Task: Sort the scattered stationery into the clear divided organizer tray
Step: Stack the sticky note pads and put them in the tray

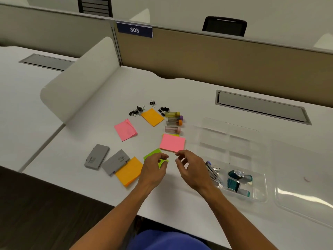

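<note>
A green sticky-note pad (155, 156) is pinched by the curled fingers of the left hand (155, 168) on the white desk (108, 98) — just beside it, the right hand (191, 168) is held loosely curled around nothing; the clear organizer tray (234, 141) is set to the right, a stapler (213, 173) already inside

On the bench (198, 98), the room from 11 to 1 o'clock, between the binder clips (138, 110) and the partition wall (216, 56), is bare. At 3 o'clock the clear organizer tray (259, 134) blocks the way, with a clear lid (306, 177) just beside it. At 9 o'clock two grey boxes (106, 159) and an orange pad (128, 171) lie close together. A white divider (81, 78) closes 10 o'clock. A narrow bare gap lies between the pink pad (172, 143) and the tray.
</note>
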`<state>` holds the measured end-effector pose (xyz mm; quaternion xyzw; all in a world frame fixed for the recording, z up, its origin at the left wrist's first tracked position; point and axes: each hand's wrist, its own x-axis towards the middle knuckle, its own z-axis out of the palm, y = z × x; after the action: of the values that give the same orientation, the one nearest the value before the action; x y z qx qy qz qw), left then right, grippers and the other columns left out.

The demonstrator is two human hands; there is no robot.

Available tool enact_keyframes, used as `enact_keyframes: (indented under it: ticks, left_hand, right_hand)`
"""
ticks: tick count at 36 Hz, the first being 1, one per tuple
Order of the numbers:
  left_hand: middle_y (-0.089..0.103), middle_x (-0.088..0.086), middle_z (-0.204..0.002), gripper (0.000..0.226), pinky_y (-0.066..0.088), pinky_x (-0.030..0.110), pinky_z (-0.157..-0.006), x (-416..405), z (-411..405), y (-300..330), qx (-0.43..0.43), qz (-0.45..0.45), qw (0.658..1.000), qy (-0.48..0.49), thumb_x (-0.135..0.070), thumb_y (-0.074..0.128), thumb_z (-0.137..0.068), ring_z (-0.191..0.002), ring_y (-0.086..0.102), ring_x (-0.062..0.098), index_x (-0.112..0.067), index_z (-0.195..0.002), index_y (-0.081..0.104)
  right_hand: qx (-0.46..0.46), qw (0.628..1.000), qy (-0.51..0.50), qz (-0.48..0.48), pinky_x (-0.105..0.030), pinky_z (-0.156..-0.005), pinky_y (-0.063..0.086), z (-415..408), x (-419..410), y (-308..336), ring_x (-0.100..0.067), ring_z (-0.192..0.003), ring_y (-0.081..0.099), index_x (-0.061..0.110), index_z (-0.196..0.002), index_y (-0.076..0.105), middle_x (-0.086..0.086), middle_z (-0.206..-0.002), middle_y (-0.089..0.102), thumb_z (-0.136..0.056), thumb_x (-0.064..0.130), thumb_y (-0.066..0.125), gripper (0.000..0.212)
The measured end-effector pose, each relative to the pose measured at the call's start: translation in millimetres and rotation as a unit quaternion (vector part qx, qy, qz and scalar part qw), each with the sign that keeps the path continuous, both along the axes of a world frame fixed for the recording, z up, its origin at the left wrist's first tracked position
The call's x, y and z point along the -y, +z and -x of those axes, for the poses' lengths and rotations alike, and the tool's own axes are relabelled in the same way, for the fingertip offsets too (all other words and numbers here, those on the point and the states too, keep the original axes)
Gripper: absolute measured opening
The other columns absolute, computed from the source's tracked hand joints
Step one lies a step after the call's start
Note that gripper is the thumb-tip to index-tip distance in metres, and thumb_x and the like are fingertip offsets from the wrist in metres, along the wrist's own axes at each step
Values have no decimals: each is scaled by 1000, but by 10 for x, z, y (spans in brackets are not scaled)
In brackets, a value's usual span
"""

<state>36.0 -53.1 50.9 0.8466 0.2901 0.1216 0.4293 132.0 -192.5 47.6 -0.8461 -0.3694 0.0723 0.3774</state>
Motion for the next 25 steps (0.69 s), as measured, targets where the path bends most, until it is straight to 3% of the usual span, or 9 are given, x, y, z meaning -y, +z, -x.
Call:
enact_keyframes:
  ticks: [4,9,14,16,20,25]
  left_hand:
    - [67,-4,-114,26,46,25,-87,-174,186,-77,-8,3,1000,30,-14,62,-91,-104,58,13,-17,-117,65]
    - [63,-3,-120,31,37,21,-92,-296,335,-165,-5,-4,998,69,-11,64,-88,-112,54,13,-18,-118,64]
    - [62,0,-122,32,39,36,-101,-617,602,-300,-33,-8,989,145,-14,63,-87,-117,49,21,-19,-118,64]
    - [61,2,-124,32,38,37,-101,-623,629,-338,-50,-28,990,131,-12,61,-88,-119,47,25,-18,-119,63]
    - [57,5,-128,34,37,36,-101,-596,654,-370,-72,-58,992,85,-8,62,-88,-120,47,27,-14,-121,61]
    - [49,8,-140,48,35,36,-105,-614,702,-446,-143,-110,983,40,-12,63,-88,-127,43,28,-11,-135,53]
  right_hand:
    - [-12,1000,22,2,-16,-68,49,40,-138,-2,1,-80,62,35,-112,58,22,-94,62,-91,35,59,20]
    - [-30,999,20,5,-26,-72,52,89,-212,-20,-3,-77,62,28,-113,62,17,-97,65,-91,28,62,22]
    - [-30,998,34,42,-32,-73,53,209,-583,-82,-4,-75,62,27,-113,63,17,-97,64,-91,28,62,21]
    - [-31,998,24,50,-34,-74,53,190,-602,-66,-5,-76,61,26,-115,62,15,-101,64,-91,27,63,24]
    - [-30,994,19,103,-38,-82,52,137,-645,-128,-16,-100,61,23,-128,56,5,-121,59,-92,29,63,37]
    - [-31,978,40,204,-42,-97,46,142,-803,-203,-26,-126,45,18,-141,45,-5,-136,46,-90,37,64,57]
